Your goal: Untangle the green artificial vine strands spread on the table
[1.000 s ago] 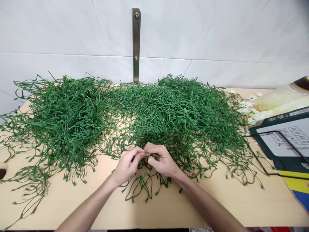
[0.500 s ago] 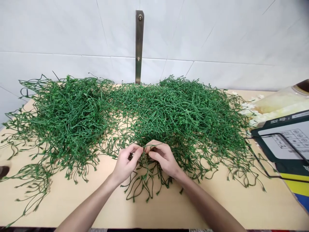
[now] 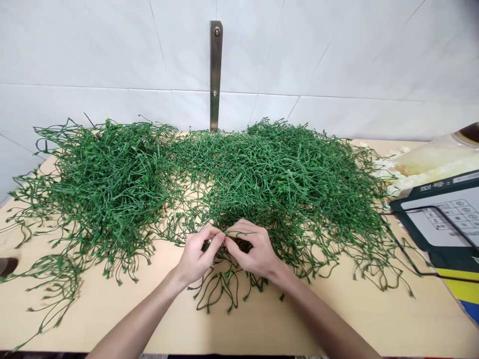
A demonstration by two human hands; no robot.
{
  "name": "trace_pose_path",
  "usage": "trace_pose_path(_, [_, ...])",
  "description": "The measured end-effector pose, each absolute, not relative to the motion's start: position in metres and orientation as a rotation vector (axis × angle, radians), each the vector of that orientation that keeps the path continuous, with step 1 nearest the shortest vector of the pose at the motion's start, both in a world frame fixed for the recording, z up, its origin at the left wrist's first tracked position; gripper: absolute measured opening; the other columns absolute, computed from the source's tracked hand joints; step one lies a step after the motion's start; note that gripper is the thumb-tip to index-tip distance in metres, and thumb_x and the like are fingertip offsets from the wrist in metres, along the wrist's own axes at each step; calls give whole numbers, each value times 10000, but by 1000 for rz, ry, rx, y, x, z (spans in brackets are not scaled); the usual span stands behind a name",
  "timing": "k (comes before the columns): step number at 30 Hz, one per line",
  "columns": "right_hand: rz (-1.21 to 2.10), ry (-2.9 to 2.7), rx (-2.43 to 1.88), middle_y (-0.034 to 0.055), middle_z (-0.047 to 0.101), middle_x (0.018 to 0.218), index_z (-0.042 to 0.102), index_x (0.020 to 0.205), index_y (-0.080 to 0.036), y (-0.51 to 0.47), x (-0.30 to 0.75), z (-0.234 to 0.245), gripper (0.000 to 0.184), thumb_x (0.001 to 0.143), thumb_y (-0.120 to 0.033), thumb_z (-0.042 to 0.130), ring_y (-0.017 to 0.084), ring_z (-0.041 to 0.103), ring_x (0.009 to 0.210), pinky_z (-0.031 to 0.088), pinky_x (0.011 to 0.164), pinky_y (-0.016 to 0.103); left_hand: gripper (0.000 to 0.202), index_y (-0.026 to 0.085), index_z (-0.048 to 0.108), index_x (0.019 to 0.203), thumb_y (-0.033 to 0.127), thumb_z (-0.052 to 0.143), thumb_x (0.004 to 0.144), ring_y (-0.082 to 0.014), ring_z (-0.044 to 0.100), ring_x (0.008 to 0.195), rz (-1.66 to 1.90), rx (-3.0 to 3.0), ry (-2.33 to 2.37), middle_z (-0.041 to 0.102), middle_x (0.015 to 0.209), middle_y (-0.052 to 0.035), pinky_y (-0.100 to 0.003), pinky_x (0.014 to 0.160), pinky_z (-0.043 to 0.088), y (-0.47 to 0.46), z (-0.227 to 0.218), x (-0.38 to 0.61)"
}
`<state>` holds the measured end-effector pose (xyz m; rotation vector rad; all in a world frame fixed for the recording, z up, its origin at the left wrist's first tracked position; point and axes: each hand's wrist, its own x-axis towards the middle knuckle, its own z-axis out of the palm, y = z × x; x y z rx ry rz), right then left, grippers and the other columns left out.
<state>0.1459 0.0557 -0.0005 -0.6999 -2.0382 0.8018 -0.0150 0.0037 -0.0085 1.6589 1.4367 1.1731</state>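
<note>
My left hand (image 3: 200, 254) and my right hand (image 3: 252, 249) meet fingertip to fingertip in the middle of the table's front half. Both are closed in a pinch on a thin green plastic stem (image 3: 241, 233), part of which lies across my right fingers. What exactly sits between the fingertips is hidden. Just behind my hands spreads a large tangled pile of green stems (image 3: 280, 169) with small forked tips. Several loose stems (image 3: 220, 291) lie on the wood below my fingers.
Another pile of green stems (image 3: 108, 184) covers the left side of the table (image 3: 254, 329). At the right are a dark printed box (image 3: 445, 209), a black wire frame (image 3: 415, 271) and white petal-like pieces (image 3: 389, 174). A metal bracket (image 3: 216, 75) is fixed to the tiled wall.
My fingertips have come closer together, and a length of the stem now shows across my right fingers. The piles lie as before; the view has shifted slightly.
</note>
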Motion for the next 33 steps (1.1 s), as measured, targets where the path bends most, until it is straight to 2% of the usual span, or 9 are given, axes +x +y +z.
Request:
trace_pose_path(5, [392,-2120,-804,32,757,909,735,863,-196,52,147,0,120,823,-180,624,184,617,781,501,638,310,121,164,595,845,164,509,930,-89,571,625,1258,1829,1438,630,734,5,-197,603,442,4,-10,-15])
trace_pose_path(8, [240,-2175,-802,37,753,919,720,897,-185,52,148,1,139,818,-182,607,208,614,851,472,642,320,112,165,576,842,153,506,929,-102,562,629,1262,1954,1421,619,699,3,-214,628,450,4,-11,-16])
trace_pose_path(13, [307,-2174,-769,27,716,774,643,763,-181,52,148,0,97,785,-145,556,181,601,768,444,623,306,117,164,569,858,200,494,940,-129,552,645,1122,2062,1388,609,689,-7,-247,632,444,5,-10,-15])
trace_pose_path(17, [340,-2159,-734,24,680,713,603,736,-185,52,146,-3,118,776,-108,522,172,590,727,460,646,308,241,172,564,786,206,417,975,-140,546,657,961,2053,1405,611,693,-15,-272,661,433,7,-10,-14])
trace_pose_path(24, [229,-2077,-721,28,733,832,644,879,-176,49,141,-11,167,784,-83,544,196,638,863,472,772,346,320,185,524,714,233,367,990,-134,512,653,984,1834,1380,573,674,-2,-267,667,414,7,-9,-12])
trace_pose_path(33, [202,-2162,-657,42,732,870,636,931,-186,52,143,-12,217,816,-60,501,218,637,986,413,895,401,353,190,445,640,337,397,957,-113,395,565,936,1549,1373,418,593,34,-240,537,334,11,-6,-16])
